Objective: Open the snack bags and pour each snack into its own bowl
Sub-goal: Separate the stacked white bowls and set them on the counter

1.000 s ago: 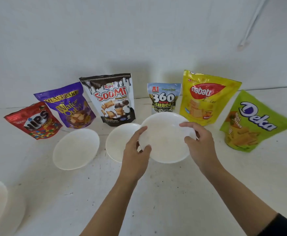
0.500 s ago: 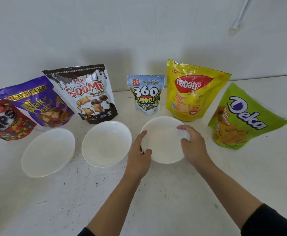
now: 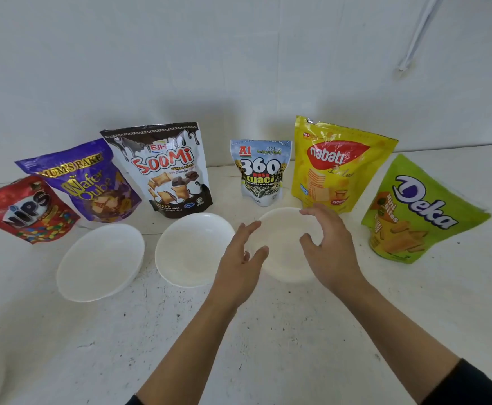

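Several sealed snack bags stand in a row at the back: red Nips [image 3: 28, 210], purple Wafer Qube [image 3: 89, 182], Soomi [image 3: 165, 171], small 360 Kuaci [image 3: 260, 171], yellow Nabati [image 3: 335, 165], green Deka [image 3: 414, 211]. Three empty white bowls sit in front of them: left bowl [image 3: 100, 261], middle bowl [image 3: 193, 248], right bowl [image 3: 282, 244]. My left hand [image 3: 240, 258] hovers open at the right bowl's left rim. My right hand [image 3: 331, 247] hovers open over its right side. Neither hand grips the bowl.
The white tabletop [image 3: 268, 346] is scuffed with dark specks. A white wall [image 3: 238, 68] rises just behind the bags. A white conduit [image 3: 417, 33] runs down the wall at the upper right.
The bowl came down onto the table in front of the Kuaci bag, and both hands let go and opened. The view shifted, so the bags sit differently in frame.
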Action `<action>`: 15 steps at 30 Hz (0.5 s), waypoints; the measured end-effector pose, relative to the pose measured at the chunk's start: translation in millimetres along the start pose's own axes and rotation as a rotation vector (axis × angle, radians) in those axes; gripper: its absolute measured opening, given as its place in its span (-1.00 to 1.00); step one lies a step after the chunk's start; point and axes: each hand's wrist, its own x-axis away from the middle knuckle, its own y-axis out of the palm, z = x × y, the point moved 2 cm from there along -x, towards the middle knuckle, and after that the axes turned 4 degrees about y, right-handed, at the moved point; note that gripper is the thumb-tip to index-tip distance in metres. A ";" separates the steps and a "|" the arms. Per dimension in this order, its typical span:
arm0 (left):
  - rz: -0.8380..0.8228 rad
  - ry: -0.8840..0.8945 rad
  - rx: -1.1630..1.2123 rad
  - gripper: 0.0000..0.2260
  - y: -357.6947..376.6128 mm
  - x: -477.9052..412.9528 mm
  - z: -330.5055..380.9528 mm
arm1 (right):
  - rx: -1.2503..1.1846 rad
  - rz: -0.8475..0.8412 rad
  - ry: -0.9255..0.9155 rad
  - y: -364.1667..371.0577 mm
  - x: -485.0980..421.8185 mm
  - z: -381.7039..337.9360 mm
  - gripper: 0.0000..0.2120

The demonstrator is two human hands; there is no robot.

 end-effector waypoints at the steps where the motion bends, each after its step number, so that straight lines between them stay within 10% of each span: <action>1: 0.007 0.024 -0.002 -0.61 -5.0 3.1 4.8 | -0.011 0.006 -0.020 -0.2 2.1 -6.4 -0.60; 15: 0.376 0.275 -0.204 -0.86 -168.3 89.6 30.3 | -0.192 -0.270 -0.338 64.0 55.5 -150.3 -0.74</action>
